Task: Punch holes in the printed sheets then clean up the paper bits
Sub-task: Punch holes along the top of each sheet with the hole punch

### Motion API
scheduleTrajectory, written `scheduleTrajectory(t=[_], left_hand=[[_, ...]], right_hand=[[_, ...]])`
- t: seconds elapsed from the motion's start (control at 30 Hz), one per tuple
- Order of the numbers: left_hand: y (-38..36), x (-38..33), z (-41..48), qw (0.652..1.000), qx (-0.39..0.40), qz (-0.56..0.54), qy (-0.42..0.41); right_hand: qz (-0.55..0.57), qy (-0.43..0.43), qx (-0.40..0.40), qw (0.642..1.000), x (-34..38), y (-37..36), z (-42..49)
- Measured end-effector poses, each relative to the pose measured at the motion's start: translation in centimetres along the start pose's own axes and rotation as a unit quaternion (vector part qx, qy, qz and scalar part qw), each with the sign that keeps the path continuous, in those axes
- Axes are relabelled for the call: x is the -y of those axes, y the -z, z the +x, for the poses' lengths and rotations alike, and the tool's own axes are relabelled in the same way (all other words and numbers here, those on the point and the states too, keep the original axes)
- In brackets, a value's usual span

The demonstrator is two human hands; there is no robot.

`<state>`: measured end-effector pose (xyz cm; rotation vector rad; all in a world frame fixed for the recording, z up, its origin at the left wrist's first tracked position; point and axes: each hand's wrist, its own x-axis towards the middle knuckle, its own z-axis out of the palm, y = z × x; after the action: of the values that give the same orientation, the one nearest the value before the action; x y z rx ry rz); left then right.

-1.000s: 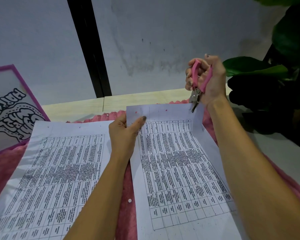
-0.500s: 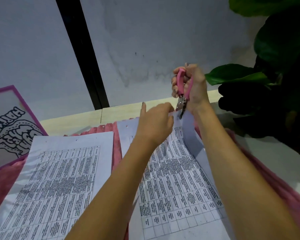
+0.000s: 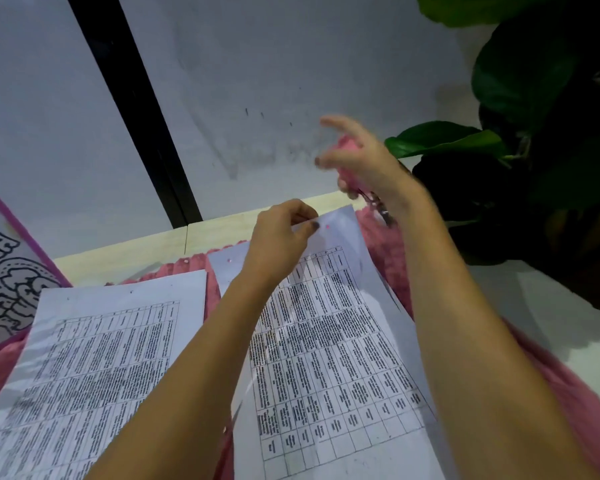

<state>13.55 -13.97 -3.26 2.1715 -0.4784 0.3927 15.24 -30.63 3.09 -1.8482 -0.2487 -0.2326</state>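
Two printed sheets with tables lie on a pink mat (image 3: 392,271). The left sheet (image 3: 94,358) lies flat, with small holes near its top edge. My left hand (image 3: 281,233) pinches the top edge of the right sheet (image 3: 329,341) and lifts it a little; pink shows through two punched holes there. My right hand (image 3: 361,157) is raised above the sheet's top right corner and blurred. It holds the pink-handled hole punch (image 3: 378,202), metal jaws pointing down, with some fingers spread.
A purple-framed drawing (image 3: 4,271) leans at the left. A plant with big dark leaves (image 3: 520,150) stands at the right, close to my right hand. A grey wall with a black strip is behind the wooden desk edge (image 3: 125,254). One paper bit (image 3: 185,260) lies on the mat.
My right hand lifted the punch off the sheet's top edge and swung it right, fingers loosening. My left hand shifted along the top edge and now pinches it beside the new hole.
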Motion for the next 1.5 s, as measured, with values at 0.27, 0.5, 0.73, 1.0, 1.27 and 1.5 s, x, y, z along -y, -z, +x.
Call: scheduleTrajectory(t=[0.27, 0.5, 0.73, 1.0, 1.27, 1.5], left_hand=[[2.6, -0.1, -1.0, 0.997, -0.056, 0.060, -0.008], [8.6, 1.6, -9.1, 0.949, -0.027, -0.165, 0.267], [11.6, 1.7, -12.4, 0.958, 0.048, -0.171, 0.223], [14.3, -1.6, -11.4, 0.984, -0.091, -0.132, 0.074], [11.2, -0.1, -16.2, 0.983, -0.055, -0.142, 0.104], [17.4, -2.6, -17.0, 0.939, -0.211, -0.248, 0.111]], right_hand=[[-0.295, -0.141, 0.162, 0.931, 1.1, 0.8, -1.4], [-0.281, -0.046, 0.059, 0.957, 4.5, 1.0, -2.5], [-0.236, 0.058, -0.066, 0.968, 11.1, 0.5, -5.2], [-0.273, 0.177, -0.126, 0.937, 19.1, 1.5, -8.7], [-0.242, 0.220, -0.210, 0.921, 20.9, 1.7, -10.5], [-0.197, 0.216, -0.210, 0.933, 26.0, -0.5, -10.0]])
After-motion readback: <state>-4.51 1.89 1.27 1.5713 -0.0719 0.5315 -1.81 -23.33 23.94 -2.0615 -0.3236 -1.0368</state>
